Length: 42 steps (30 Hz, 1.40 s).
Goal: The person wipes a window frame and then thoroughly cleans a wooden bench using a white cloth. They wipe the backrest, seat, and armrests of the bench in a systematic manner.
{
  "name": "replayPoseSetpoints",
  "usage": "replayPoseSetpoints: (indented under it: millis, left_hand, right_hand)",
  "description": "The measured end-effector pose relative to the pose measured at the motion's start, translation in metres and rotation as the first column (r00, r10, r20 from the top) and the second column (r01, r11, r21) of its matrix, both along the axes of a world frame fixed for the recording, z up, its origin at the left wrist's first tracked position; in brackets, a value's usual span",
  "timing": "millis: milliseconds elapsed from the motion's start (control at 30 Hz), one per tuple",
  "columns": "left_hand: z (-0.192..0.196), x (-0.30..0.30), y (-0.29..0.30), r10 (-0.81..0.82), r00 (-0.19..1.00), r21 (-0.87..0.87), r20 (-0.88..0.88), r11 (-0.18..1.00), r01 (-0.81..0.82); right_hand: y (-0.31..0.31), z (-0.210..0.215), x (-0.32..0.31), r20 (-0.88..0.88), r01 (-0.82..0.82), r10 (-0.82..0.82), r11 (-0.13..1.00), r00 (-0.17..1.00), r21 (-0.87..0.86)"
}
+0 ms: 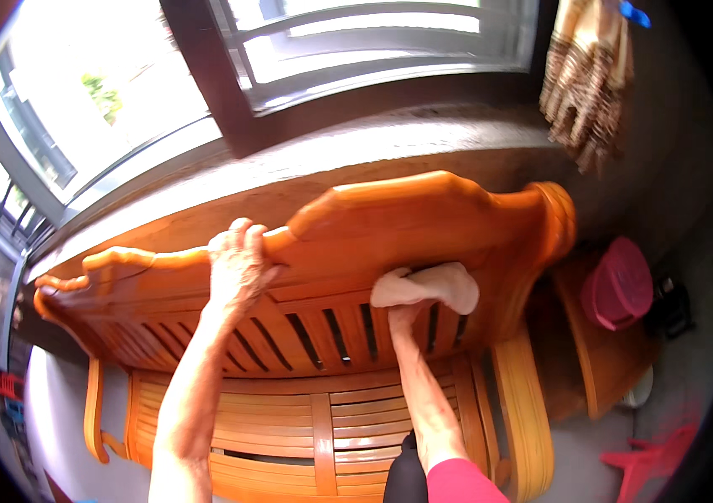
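Along the bench (pixel 398 214): rail (pixel 314 215) clasped by left hand (pixel 239 258); right hand (pixel 403 316) under cloth (pixel 440 283), hold unclear.
Cloth probably soft, light; best bunched centrally.

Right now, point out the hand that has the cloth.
The right hand: the white cloth covers most of it, against the backrest. The left hand, bare of any cloth, is on the backrest's top edge.
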State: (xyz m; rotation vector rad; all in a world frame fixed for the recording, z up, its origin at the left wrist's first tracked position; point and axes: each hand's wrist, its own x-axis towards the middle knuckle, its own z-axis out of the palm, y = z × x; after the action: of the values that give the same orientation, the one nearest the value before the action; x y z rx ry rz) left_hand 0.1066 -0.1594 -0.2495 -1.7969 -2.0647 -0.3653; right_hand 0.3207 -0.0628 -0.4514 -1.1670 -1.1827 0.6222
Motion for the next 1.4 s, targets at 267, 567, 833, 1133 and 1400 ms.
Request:
replayPoseSetpoints:
  millis: [267,567,833,1133,1400]
  left_hand:
    - [0.003,-0.011,-0.029,-0.026,0.998,0.033,0.065,0.999,0.024]
    - [-0.107,0.002,-0.231,0.217,0.9,-0.024,0.379,0.974,-0.225]
    - [-0.235,0.076,-0.481,0.641,0.38,-0.565,0.667,0.768,-0.304]
    - [-0.239,0.128,-0.609,0.77,-0.004,-0.725,0.638,0.598,-0.342]
    - [-0.251,0.163,-0.747,0.909,-0.172,-0.91,0.38,0.334,-0.245]
  right_hand:
    - [-0.032,0.17,-0.078,0.358,-0.156,-0.117,0.744,0.926,0.649]
    - [-0.036,0.189,-0.124,0.733,-0.415,-0.427,0.623,0.529,0.663]
    - [-0.116,0.192,-0.272,0.733,-0.609,-0.026,0.537,0.679,0.584]
    - [-0.085,0.187,-0.204,0.873,-0.692,-0.275,0.532,0.403,0.487]
    - [-0.095,0.195,-0.183,0.961,-0.559,-0.147,0.789,0.235,0.257]
